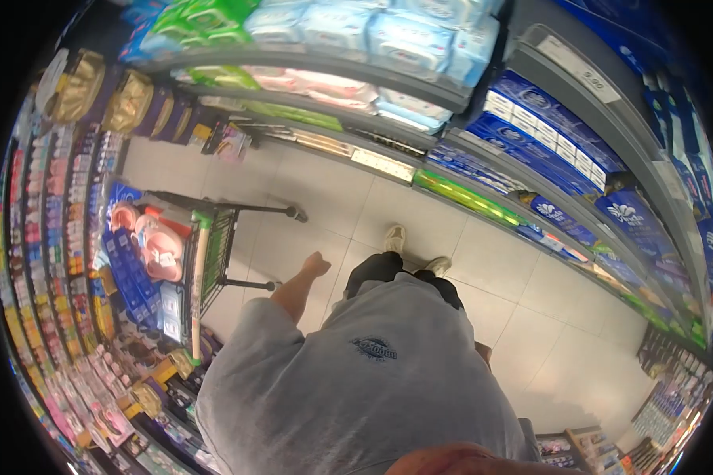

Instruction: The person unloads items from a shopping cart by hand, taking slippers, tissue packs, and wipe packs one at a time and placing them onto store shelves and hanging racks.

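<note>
My left hand [317, 264] hangs over the tiled floor beside my grey shirt, to the right of a shopping cart [220, 257] and not touching it. Its fingers look loosely curled, and nothing shows in them. Only a small part of my right hand [483, 351] shows past the right side of the shirt; its fingers are hidden. In the cart lie pink slipper-like items [160, 245] and a blue multipack [129, 273]. The cart's handle [198, 289] is free of both hands.
Shelves of wipe packs [408, 41] run along the top. Blue tissue packs [543, 134] fill shelves at the right. A rack of small colourful goods [58, 190] curves along the left. My shoes [395, 238] stand on the tiled floor [325, 190]. More displays stand at the lower right.
</note>
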A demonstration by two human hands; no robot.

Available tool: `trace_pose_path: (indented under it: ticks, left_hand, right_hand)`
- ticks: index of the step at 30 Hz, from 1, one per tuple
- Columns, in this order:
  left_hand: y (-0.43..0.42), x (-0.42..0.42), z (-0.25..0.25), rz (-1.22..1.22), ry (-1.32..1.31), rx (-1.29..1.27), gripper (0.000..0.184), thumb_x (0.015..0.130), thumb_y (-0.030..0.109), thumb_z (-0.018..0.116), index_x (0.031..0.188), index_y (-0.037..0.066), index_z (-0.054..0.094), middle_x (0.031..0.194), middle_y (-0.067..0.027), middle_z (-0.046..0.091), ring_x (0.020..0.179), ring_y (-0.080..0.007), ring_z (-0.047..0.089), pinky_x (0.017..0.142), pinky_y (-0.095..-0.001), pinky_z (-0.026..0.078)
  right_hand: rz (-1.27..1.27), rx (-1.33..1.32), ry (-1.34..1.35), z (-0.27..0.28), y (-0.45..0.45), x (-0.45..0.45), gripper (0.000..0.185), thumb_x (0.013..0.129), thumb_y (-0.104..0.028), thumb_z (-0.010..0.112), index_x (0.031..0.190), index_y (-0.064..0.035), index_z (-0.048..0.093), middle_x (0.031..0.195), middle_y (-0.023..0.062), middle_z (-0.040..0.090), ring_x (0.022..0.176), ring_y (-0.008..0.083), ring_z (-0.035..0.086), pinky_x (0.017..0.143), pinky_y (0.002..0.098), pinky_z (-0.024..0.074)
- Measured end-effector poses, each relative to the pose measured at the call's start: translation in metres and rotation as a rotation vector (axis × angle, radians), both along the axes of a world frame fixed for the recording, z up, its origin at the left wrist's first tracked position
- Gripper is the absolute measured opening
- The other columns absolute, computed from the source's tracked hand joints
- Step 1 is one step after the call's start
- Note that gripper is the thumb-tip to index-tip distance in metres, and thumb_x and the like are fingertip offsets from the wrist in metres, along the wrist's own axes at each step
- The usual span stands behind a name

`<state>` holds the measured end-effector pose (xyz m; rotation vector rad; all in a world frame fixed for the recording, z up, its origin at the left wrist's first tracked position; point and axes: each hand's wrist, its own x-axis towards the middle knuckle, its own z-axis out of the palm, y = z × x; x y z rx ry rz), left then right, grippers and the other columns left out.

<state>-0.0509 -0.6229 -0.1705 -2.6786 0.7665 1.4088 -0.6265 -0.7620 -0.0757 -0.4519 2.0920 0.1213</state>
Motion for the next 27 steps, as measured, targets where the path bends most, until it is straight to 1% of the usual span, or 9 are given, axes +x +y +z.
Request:
trace_pose_path:
  ticks: [3,6,7,10,13,17,19,25,27]
  left_hand:
    - [-0.036,0.009,0.001,-0.055,0.032,0.044,0.053,0.079,0.027,0.063,0.120,-0.005,0.054,0.123,-0.0262,0.057,0.118,-0.0372,0.053,0.099,-0.0406,0.044]
    - [-0.090,-0.004,0.005,-0.008,-0.057,-0.311,0.067,0.081,0.032,0.065,0.135,-0.001,0.043,0.127,-0.0256,0.054,0.120,-0.0369,0.051,0.100,-0.0420,0.043]
    - [-0.113,-0.012,0.055,0.019,0.008,-0.409,0.067,0.080,0.030,0.066,0.134,-0.001,0.043,0.128,-0.0262,0.053,0.118,-0.0389,0.052,0.098,-0.0431,0.044]
    - [-0.132,-0.033,0.105,0.132,0.157,-0.741,0.062,0.079,0.024,0.065,0.133,-0.001,0.045,0.098,-0.0210,0.067,0.091,-0.0326,0.065,0.081,-0.0391,0.051]
    - [-0.093,-0.047,0.125,0.107,0.190,-0.892,0.061,0.079,0.022,0.066,0.132,-0.001,0.046,0.090,-0.0176,0.069,0.081,-0.0291,0.067,0.075,-0.0378,0.051]
    - [0.033,-0.045,0.106,0.029,0.171,-0.683,0.064,0.079,0.025,0.065,0.133,-0.001,0.045,0.113,-0.0242,0.062,0.110,-0.0350,0.058,0.095,-0.0412,0.045]
    - [0.138,-0.036,0.020,-0.022,0.017,-0.592,0.063,0.080,0.031,0.062,0.132,0.000,0.047,0.135,-0.0266,0.047,0.126,-0.0385,0.045,0.106,-0.0434,0.036]
    - [0.471,-0.049,0.052,0.370,-0.125,0.134,0.039,0.077,0.024,0.060,0.102,-0.006,0.064,0.111,-0.0272,0.062,0.110,-0.0375,0.058,0.092,-0.0416,0.048]
    - [0.552,-0.063,0.058,0.586,-0.045,0.206,0.025,0.078,0.022,0.059,0.077,-0.002,0.065,0.078,-0.0212,0.065,0.073,-0.0310,0.064,0.064,-0.0414,0.051]
  right_hand:
    - [0.104,-0.089,-0.057,-0.032,-0.024,0.021,0.014,0.084,-0.019,0.064,0.092,-0.0084,0.066,0.069,0.0042,0.062,0.056,0.0143,0.054,0.050,0.0292,0.0414]
    - [0.327,-0.291,-0.196,-0.063,-0.066,0.067,0.012,0.084,-0.019,0.058,0.077,-0.0109,0.062,0.065,0.0015,0.061,0.053,0.0120,0.052,0.046,0.0269,0.0390]
    - [0.502,-0.344,-0.362,-0.089,-0.087,0.061,0.026,0.084,-0.025,0.065,0.105,-0.0106,0.064,0.086,0.0029,0.067,0.078,0.0143,0.062,0.066,0.0337,0.0472]
    - [0.468,-0.504,-0.483,-0.006,-0.107,0.151,0.025,0.086,-0.020,0.059,0.108,-0.0103,0.064,0.092,0.0057,0.068,0.081,0.0167,0.065,0.070,0.0327,0.0483]
    - [0.487,-0.625,-0.575,0.011,-0.091,0.189,0.024,0.088,-0.022,0.059,0.107,-0.0078,0.063,0.093,0.0078,0.068,0.079,0.0170,0.065,0.065,0.0298,0.0479]
    - [0.463,-0.627,-0.642,-0.015,-0.020,0.192,0.028,0.090,-0.024,0.057,0.111,-0.0054,0.061,0.096,0.0106,0.068,0.080,0.0200,0.066,0.066,0.0307,0.0497]
    - [0.434,-0.518,-0.658,-0.056,0.038,0.168,0.029,0.090,-0.025,0.056,0.111,-0.0046,0.061,0.093,0.0107,0.068,0.080,0.0210,0.066,0.065,0.0308,0.0504]
    - [0.575,0.069,-0.520,-0.155,0.232,0.028,0.034,0.089,-0.028,0.058,0.114,-0.0042,0.061,0.088,0.0123,0.064,0.071,0.0231,0.063,0.057,0.0365,0.0487]
    - [0.572,0.147,-0.553,-0.222,0.275,-0.022,0.039,0.088,-0.027,0.060,0.118,-0.0038,0.061,0.094,0.0135,0.065,0.071,0.0228,0.062,0.058,0.0350,0.0459]
